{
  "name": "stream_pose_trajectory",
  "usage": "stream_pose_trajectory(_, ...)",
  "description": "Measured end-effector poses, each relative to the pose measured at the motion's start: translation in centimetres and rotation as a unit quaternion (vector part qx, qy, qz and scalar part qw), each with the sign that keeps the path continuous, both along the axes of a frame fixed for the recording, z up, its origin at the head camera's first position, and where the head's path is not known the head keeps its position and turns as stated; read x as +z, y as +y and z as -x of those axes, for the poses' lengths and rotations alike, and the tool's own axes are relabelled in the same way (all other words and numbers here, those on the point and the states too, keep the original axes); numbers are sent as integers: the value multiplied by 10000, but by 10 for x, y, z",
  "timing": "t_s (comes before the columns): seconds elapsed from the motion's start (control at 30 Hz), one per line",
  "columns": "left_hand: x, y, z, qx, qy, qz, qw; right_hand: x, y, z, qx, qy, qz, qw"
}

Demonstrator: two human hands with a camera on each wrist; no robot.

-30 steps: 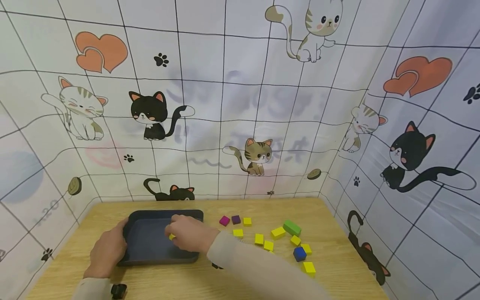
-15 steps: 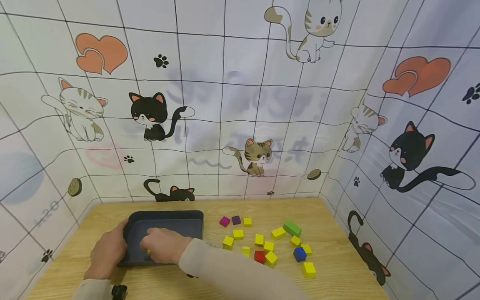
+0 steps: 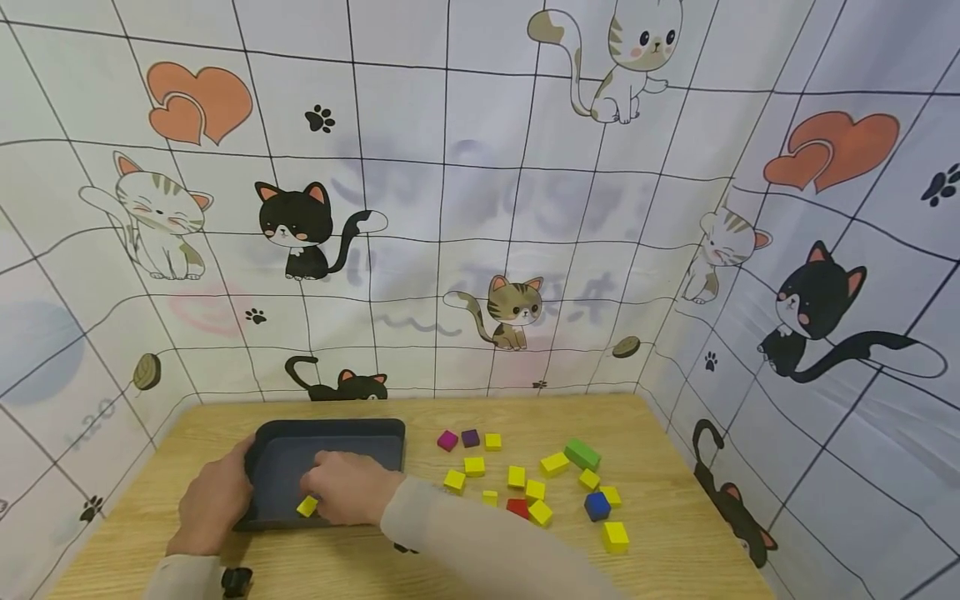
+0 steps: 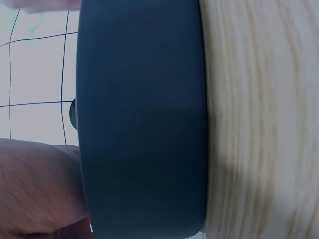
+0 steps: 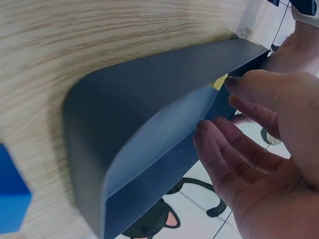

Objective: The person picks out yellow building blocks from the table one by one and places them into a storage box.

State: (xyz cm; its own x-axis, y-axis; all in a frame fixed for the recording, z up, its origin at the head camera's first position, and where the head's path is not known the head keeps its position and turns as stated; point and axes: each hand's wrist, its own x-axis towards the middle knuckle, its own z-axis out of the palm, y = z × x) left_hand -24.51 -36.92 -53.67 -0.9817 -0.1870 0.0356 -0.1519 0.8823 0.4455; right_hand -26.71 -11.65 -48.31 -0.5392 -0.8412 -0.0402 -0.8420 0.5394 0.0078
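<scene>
Fingers of my right hand [image 3: 352, 497] hang loose, released, just beside the yellow cube [image 3: 307, 506] lying in the dark tray [image 3: 330, 432]. My left hand [image 3: 213, 504] rests on the tray's left wall, its fingertips hidden; its wrist view shows only the wall. Loose blocks [image 3: 536, 490] lie to the right.

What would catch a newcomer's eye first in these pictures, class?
First the dark tray at the table's left, with the left hand gripping its left rim and the right hand inside it, beside a single yellow block. Next, the scatter of coloured blocks to the tray's right, mostly yellow, on the wooden table. Behind it all hangs the cartoon cat backdrop.
</scene>
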Motion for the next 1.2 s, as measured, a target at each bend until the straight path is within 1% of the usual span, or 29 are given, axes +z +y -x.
stream_pose_trajectory(0.07, 0, 0, 0, 14, -8, -1, 10000, 2, 10, 1, -53, 40, 62, 10000)
stream_pose_trajectory(0.2, 1, 1, -1, 36, -24, -15, 10000, 7, 34, 3, -219, -49, 189, 9996)
stream_pose_trajectory(0.37, 2, 4, -3, 36, -4, -18, 10000, 6, 68, 12, -324, 20, 530, 9981)
stream_pose_trajectory(0.5, 3, 5, -3, 12, -7, -6, 10000, 7, 97, 19, -542, -94, 805, 9952)
stream_pose_trajectory(0.63, 3, 5, -3, 0, -7, -18, 10000, 10, 126, 24, -1099, -247, 939, 9892)
stream_pose_trajectory(0.73, 3, 3, -4, 25, -47, -51, 10000, 9, 147, 28, -1416, -337, 1021, 9841)
stream_pose_trajectory(0.93, 1, 1, -3, 34, -61, -90, 9999, 9, 189, 42, -1873, -692, 1320, 9709)
stream_pose_trajectory(1.0, 1, 0, -1, 24, -62, -99, 9999, 8, 201, 46, -2035, -727, 1346, 9670)
stream_pose_trajectory(1.1, 1, 0, 0, 25, -45, -89, 9999, 6, 217, 53, -2218, -772, 1320, 9630)
stream_pose_trajectory(1.2, 0, -1, -1, 31, 2, -63, 10000, 3, 230, 57, -2295, -794, 1293, 9614)
